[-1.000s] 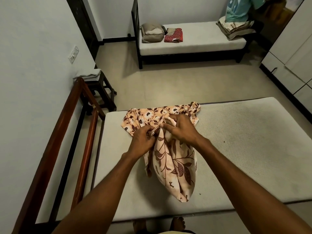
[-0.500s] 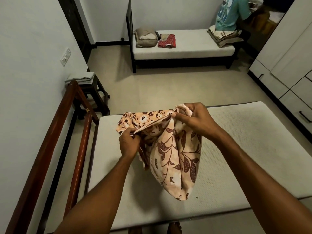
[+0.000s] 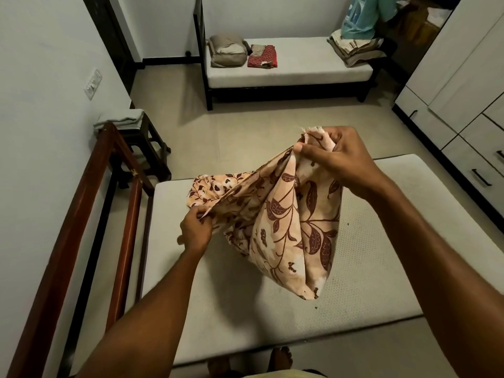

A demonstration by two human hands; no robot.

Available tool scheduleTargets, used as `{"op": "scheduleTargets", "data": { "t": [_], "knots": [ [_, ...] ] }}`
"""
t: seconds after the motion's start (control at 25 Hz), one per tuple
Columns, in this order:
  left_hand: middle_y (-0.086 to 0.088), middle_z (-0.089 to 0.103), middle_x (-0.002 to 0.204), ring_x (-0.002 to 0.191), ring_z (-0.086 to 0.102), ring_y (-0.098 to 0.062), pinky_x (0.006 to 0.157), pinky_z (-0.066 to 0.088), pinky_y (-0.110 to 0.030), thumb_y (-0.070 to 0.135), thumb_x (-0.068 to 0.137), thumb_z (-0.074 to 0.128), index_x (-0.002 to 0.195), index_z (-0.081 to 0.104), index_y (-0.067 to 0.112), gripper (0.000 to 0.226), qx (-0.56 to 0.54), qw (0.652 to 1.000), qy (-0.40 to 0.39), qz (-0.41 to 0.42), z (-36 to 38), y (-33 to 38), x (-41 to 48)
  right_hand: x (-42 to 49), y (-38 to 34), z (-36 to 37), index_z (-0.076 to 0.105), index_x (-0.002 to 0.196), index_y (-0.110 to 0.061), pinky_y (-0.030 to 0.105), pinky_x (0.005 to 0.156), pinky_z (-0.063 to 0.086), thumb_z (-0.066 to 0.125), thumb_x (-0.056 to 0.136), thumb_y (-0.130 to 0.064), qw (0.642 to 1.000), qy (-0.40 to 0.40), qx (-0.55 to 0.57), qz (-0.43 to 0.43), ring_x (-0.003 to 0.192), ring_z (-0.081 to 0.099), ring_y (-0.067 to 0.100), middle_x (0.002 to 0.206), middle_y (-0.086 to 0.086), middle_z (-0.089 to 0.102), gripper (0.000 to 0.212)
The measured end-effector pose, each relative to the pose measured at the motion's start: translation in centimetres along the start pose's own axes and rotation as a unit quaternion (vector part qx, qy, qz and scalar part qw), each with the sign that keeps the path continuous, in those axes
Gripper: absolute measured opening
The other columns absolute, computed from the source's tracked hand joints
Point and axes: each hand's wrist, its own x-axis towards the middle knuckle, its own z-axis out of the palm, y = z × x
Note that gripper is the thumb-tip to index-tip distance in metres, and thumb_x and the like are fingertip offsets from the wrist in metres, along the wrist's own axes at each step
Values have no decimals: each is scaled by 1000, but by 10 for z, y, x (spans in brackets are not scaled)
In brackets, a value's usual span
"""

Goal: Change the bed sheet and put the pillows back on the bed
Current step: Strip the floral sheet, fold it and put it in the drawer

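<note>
"Peach leaf-print fabric bed sheet (image 3: pixel 289 227), is it on yet?"

"No. Pale grey dimpled mattress (image 3: pixel 381 255) lies bare. The sheet hangs bunched over its left half, soft and creased. Right hand (image 3: pixel 341 156) pinches a frayed corner high, left hand (image 3: pixel 195 230) grips an edge lower. Grey bundle (image 3: pixel 227 50) on the far bed is possibly a pillow; none is back."

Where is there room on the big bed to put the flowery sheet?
The mattress is bare right of the flowery sheet, out to its edge, and along the near side. It is crowded at the far left corner, where the sheet bunches.
</note>
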Motion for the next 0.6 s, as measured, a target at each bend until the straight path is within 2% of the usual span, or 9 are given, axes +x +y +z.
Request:
{"op": "scheduleTargets", "data": {
  "t": [0.04,0.12,0.2,0.28,0.36,0.48,0.52,0.6],
  "knots": [
    [6,72,102,100,69,-23,91,57,-53,12,95,72,105,68,30,21,21,1000,6,-2,1,-6,1,1,-5,-3,69,80,-10,29,59,54,74,96,-25,1000,1,3,-7,67,71,31,77,10,73,23],
    [-2,74,106,103,69,-29,96,53,-49,14,92,76,108,71,21,19,71,997,22,-21,0,-15,0,3,-13,-10,68,81,-15,28,59,56,74,97,-24,1000,7,11,-20,69,73,27,80,9,74,20],
    [-8,74,110,108,67,-33,96,43,-45,15,90,78,112,72,18,24,139,986,45,-83,-2,-27,-1,5,-16,-20,69,85,-15,31,62,59,73,97,-24,999,17,16,-30,74,74,29,85,12,75,16],
    [-13,72,113,111,64,-37,95,44,-49,18,90,76,114,73,16,24,173,968,39,-179,-4,-44,1,8,-14,-34,69,91,-11,32,66,60,73,98,-25,999,40,16,-30,78,75,29,89,12,74,16],
    [-20,70,114,107,66,-41,92,55,-52,21,91,66,116,70,7,29,101,952,23,-289,-12,-66,7,8,-8,-50,69,94,-10,31,68,60,73,98,-26,997,76,19,-18,80,75,25,89,7,75,17],
    [-24,66,122,111,68,-45,93,58,-53,10,103,49,133,56,-1,33,-167,896,-17,-412,-24,-75,2,4,3,-72,68,91,-21,25,67,59,72,97,-29,989,144,21,13,78,75,15,84,-7,76,11],
    [-24,65,125,114,67,-47,96,56,-53,9,107,43,140,51,0,35,-205,885,-30,-417,-25,-75,-2,2,7,-77,67,91,-23,24,67,59,72,97,-30,986,162,22,21,78,75,12,83,-9,76,11],
    [-23,66,126,107,69,-45,93,56,-51,9,109,41,143,49,6,35,-225,897,-47,-378,-21,-69,-10,-1,11,-83,67,90,-24,25,68,59,72,97,-31,983,179,25,30,79,74,11,83,-10,75,11]
  ]
}}
